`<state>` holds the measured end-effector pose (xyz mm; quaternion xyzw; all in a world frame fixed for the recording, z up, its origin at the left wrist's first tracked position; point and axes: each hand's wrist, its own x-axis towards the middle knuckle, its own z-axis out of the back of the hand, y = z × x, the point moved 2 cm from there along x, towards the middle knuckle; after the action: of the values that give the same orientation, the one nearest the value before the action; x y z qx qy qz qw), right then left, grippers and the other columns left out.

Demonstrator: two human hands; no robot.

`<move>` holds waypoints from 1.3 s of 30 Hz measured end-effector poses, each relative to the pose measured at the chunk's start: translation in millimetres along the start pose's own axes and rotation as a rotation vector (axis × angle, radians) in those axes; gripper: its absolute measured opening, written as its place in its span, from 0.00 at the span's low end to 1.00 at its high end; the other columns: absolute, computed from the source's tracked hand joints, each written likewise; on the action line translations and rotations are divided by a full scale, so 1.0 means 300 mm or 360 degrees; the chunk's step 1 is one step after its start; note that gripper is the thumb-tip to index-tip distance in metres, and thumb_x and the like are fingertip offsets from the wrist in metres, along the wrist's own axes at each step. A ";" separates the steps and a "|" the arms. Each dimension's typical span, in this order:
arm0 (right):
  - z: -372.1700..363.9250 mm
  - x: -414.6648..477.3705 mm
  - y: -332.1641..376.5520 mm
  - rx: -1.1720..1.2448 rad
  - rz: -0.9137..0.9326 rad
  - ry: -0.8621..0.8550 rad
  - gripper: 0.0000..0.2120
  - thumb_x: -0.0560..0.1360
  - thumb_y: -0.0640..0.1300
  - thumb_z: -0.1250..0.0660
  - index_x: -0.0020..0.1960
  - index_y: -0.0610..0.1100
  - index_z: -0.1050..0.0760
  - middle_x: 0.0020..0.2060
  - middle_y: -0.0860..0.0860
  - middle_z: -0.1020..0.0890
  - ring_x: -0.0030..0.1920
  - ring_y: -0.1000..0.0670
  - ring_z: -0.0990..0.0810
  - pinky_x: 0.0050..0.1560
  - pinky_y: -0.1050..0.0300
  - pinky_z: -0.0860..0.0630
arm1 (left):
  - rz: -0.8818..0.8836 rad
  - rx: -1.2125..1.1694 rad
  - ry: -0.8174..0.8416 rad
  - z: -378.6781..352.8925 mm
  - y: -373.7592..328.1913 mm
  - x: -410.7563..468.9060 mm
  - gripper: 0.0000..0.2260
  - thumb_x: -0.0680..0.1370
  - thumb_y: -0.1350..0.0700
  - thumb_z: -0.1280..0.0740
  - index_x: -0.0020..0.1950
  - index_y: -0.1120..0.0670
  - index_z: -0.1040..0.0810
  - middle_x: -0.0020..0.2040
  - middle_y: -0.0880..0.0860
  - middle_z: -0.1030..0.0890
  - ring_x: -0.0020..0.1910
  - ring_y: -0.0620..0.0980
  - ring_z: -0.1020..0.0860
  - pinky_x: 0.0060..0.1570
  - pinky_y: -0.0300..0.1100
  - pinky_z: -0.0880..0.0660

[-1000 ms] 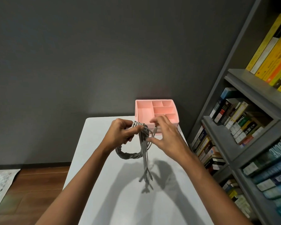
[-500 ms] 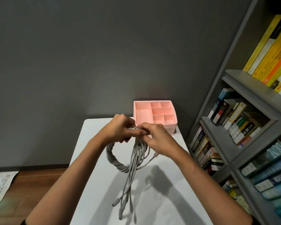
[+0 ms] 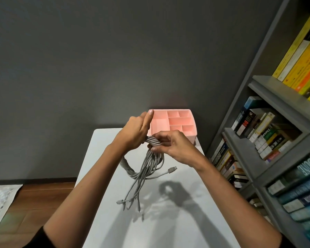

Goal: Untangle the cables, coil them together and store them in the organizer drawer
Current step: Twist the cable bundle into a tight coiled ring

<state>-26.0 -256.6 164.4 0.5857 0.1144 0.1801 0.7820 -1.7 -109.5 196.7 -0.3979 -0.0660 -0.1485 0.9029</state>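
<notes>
Gripping cables (image 3: 147, 169) beside bookshelf (image 3: 276, 99), left hand (image 3: 132, 131) and right hand (image 3: 175, 145) partly hide organizer (image 3: 190, 134).

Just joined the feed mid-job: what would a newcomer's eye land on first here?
The grey cable bundle, held up over the white table mid-view: the left hand and right hand grip its twisted top while loose plug ends dangle below. Just behind the hands, the pink organizer sits at the table's far edge. A packed bookshelf fills the right side.
</notes>
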 end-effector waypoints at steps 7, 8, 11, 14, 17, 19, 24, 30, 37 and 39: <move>0.029 -0.002 -0.013 0.0323 -0.0126 0.0290 0.15 0.73 0.32 0.32 0.59 0.39 0.23 0.49 0.42 0.17 0.50 0.51 0.17 0.52 0.62 0.23 | -0.0100 0.0037 0.0104 -0.013 -0.022 0.030 0.20 0.83 0.45 0.54 0.36 0.50 0.33 0.27 0.48 0.26 0.27 0.47 0.25 0.36 0.40 0.33; 0.030 0.000 -0.022 0.0354 -0.0129 0.0284 0.14 0.73 0.32 0.31 0.59 0.39 0.22 0.49 0.42 0.16 0.50 0.51 0.17 0.53 0.62 0.23 | -0.0131 0.0050 0.0098 -0.014 -0.029 0.034 0.20 0.83 0.45 0.53 0.36 0.50 0.33 0.26 0.47 0.27 0.25 0.45 0.26 0.35 0.40 0.33; 0.025 0.008 -0.055 0.0427 -0.0141 0.0167 0.15 0.74 0.33 0.32 0.60 0.36 0.23 0.47 0.42 0.16 0.50 0.50 0.17 0.55 0.63 0.24 | -0.0128 -0.0055 -0.0024 -0.016 -0.026 0.046 0.20 0.82 0.44 0.51 0.39 0.55 0.32 0.27 0.51 0.25 0.22 0.45 0.27 0.29 0.40 0.29; 0.023 0.019 -0.084 0.0507 -0.0174 -0.0019 0.14 0.73 0.32 0.32 0.59 0.34 0.22 0.41 0.49 0.15 0.45 0.54 0.17 0.50 0.67 0.25 | -0.0103 -0.0151 -0.0289 -0.017 0.023 0.036 0.16 0.82 0.46 0.45 0.47 0.60 0.31 0.41 0.57 0.22 0.35 0.45 0.22 0.34 0.40 0.24; 0.044 0.029 -0.110 0.0571 -0.0176 -0.0266 0.14 0.73 0.31 0.32 0.58 0.32 0.22 0.39 0.51 0.15 0.42 0.56 0.17 0.47 0.68 0.25 | -0.0236 -0.0071 -0.0630 -0.046 0.064 -0.036 0.10 0.80 0.51 0.36 0.52 0.57 0.30 0.49 0.55 0.27 0.47 0.51 0.24 0.45 0.42 0.25; 0.058 0.029 -0.115 0.0624 -0.0157 -0.0362 0.13 0.73 0.31 0.32 0.58 0.33 0.22 0.38 0.53 0.15 0.41 0.57 0.17 0.45 0.68 0.25 | -0.0200 -0.0051 -0.0608 -0.088 0.085 -0.111 0.15 0.75 0.46 0.31 0.51 0.54 0.30 0.49 0.52 0.28 0.47 0.48 0.29 0.46 0.37 0.30; 0.075 0.017 -0.123 0.0685 -0.0132 -0.0454 0.11 0.74 0.32 0.33 0.56 0.35 0.22 0.37 0.53 0.15 0.40 0.57 0.17 0.44 0.67 0.24 | -0.0205 0.0317 -0.0150 -0.142 0.160 -0.180 0.26 0.71 0.33 0.39 0.50 0.55 0.22 0.49 0.48 0.29 0.48 0.47 0.37 0.47 0.45 0.28; 0.056 -0.001 -0.144 0.0723 -0.0135 -0.0481 0.10 0.73 0.31 0.33 0.53 0.39 0.21 0.38 0.54 0.15 0.42 0.59 0.17 0.45 0.69 0.25 | -0.0201 0.0631 0.0300 -0.133 0.129 -0.150 0.14 0.81 0.47 0.41 0.39 0.53 0.36 0.32 0.46 0.35 0.35 0.52 0.35 0.47 0.44 0.43; 0.060 -0.022 -0.166 0.0682 -0.0098 -0.0522 0.13 0.73 0.31 0.32 0.57 0.37 0.22 0.40 0.54 0.14 0.44 0.58 0.17 0.47 0.68 0.25 | -0.0043 0.0069 0.0289 -0.120 0.102 -0.147 0.16 0.80 0.57 0.36 0.35 0.46 0.35 0.26 0.42 0.28 0.29 0.39 0.28 0.32 0.33 0.38; 0.051 -0.027 -0.178 0.0691 -0.0076 -0.0559 0.15 0.73 0.32 0.32 0.59 0.37 0.22 0.43 0.54 0.15 0.46 0.57 0.17 0.47 0.68 0.25 | -0.0013 -0.0028 0.0275 -0.116 0.097 -0.143 0.14 0.80 0.60 0.36 0.36 0.49 0.33 0.30 0.44 0.25 0.30 0.38 0.26 0.31 0.30 0.34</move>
<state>-19.4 -286.7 117.4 0.7589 0.0268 0.0287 0.6500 -33.0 -107.3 142.8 -0.3912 0.0118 -0.1865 0.9011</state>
